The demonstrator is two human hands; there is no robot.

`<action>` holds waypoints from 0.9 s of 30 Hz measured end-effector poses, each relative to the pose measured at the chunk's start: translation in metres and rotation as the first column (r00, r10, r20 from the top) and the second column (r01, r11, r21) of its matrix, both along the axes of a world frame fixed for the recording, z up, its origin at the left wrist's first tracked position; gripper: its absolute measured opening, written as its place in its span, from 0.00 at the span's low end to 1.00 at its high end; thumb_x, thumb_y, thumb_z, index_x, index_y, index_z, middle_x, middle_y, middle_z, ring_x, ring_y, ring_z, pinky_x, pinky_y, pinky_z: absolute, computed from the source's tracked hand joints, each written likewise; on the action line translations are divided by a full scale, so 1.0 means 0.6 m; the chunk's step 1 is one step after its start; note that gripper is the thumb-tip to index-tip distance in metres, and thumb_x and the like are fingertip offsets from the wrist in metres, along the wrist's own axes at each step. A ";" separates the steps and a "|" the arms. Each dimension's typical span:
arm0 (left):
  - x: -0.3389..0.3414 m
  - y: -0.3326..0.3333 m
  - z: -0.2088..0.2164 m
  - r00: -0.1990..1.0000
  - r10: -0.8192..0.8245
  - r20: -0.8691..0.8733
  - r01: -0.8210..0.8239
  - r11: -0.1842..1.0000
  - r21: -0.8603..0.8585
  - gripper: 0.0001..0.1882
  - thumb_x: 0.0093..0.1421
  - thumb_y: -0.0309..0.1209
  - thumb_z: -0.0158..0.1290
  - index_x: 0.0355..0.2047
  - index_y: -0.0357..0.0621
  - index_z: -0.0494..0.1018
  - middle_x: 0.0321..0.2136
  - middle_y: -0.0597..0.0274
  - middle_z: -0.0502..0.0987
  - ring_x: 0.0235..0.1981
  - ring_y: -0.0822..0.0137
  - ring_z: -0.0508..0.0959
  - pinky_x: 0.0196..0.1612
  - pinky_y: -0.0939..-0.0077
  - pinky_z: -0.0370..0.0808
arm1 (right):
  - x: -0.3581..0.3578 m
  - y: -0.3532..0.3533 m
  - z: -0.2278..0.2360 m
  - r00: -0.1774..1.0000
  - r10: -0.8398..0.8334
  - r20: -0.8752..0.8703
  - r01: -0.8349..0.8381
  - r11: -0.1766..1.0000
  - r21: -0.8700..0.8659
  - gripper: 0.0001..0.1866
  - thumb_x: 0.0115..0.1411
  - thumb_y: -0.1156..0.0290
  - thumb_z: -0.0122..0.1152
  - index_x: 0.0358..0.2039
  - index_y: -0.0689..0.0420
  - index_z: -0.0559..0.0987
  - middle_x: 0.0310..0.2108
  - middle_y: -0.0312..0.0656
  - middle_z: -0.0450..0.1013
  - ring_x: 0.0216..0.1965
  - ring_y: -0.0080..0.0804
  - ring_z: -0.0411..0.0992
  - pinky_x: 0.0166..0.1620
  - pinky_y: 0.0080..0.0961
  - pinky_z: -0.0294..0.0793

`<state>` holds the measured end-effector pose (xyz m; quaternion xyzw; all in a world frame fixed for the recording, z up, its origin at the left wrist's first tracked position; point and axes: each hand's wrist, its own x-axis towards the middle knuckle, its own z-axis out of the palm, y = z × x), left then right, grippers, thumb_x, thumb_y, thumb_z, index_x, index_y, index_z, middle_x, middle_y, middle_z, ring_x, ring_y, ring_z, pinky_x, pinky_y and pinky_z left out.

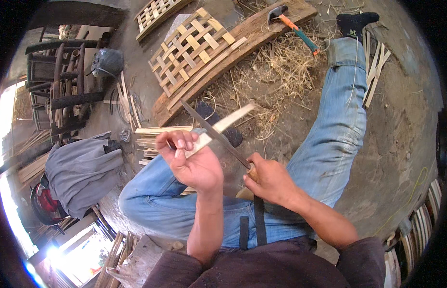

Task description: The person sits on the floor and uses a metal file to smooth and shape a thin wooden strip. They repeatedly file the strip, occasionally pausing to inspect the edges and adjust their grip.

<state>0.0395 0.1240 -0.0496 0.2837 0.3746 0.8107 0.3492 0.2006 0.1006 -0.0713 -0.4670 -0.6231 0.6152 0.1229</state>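
My left hand point(197, 165) pinches a pale, flat bamboo strip point(237, 117) near one end; its free end points up and to the right. My right hand point(271, 178) is wrapped round the wooden handle of a knife point(227, 144). The long dark blade slants up to the left and crosses the strip just beyond my left fingers. From this view I cannot tell whether its edge is cutting in. More pale strips point(149, 144) lie on the floor to the left of my left hand.
A woven lattice panel point(192, 45) rests along a thick wooden plank point(293, 13). On the plank's far end lies a hammer point(295, 29) with an orange and green handle. Curled shavings point(286, 72) cover the floor between plank and legs. A grey cloth point(84, 168) hangs at left.
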 end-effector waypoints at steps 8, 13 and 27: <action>0.011 0.026 -0.010 0.968 -0.009 -0.249 0.002 1.000 -0.029 0.23 0.53 0.26 0.46 0.52 0.44 0.63 0.36 0.64 0.66 0.37 0.70 0.66 0.46 0.74 0.65 | -0.008 0.001 -0.019 0.998 -0.067 -0.001 0.067 0.998 0.017 0.21 0.55 0.65 0.61 0.44 0.65 0.69 0.25 0.62 0.72 0.32 0.64 0.73 0.36 0.49 0.72; 0.004 0.023 0.000 0.963 0.133 -0.233 -0.159 0.982 -0.098 0.26 0.56 0.26 0.50 0.56 0.46 0.59 0.48 0.63 0.64 0.47 0.69 0.66 0.55 0.72 0.63 | -0.011 0.011 0.008 0.999 -0.016 -0.029 0.014 0.998 -0.060 0.20 0.55 0.66 0.60 0.44 0.65 0.69 0.24 0.61 0.72 0.32 0.63 0.73 0.36 0.49 0.72; -0.055 -0.037 0.005 0.930 0.077 -0.359 -0.202 0.925 -0.323 0.11 0.65 0.36 0.54 0.40 0.45 0.68 0.40 0.65 0.73 0.41 0.72 0.75 0.45 0.77 0.75 | -0.035 0.029 0.006 0.985 0.037 -0.170 -0.046 0.998 -0.051 0.19 0.52 0.67 0.60 0.42 0.63 0.72 0.27 0.65 0.74 0.35 0.65 0.74 0.41 0.52 0.74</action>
